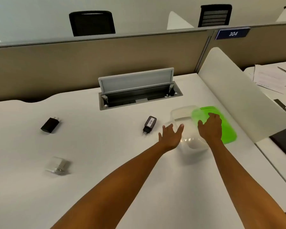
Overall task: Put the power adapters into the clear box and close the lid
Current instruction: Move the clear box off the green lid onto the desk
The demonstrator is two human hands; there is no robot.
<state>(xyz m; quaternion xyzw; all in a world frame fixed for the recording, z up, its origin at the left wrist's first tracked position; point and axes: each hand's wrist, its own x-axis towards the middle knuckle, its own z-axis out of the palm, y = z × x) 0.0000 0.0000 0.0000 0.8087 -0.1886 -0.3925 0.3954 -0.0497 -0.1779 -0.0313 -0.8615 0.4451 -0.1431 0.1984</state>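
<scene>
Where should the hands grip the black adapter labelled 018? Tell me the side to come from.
Pinch the black adapter across its two long sides, coming from above. It lies flat, label up, prongs pointing toward the person, so its long edges are exposed. The left hand is nearest.

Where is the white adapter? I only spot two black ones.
In the head view, the white adapter lies on the desk at near left, below the black adapter and well left of the left hand.
</scene>
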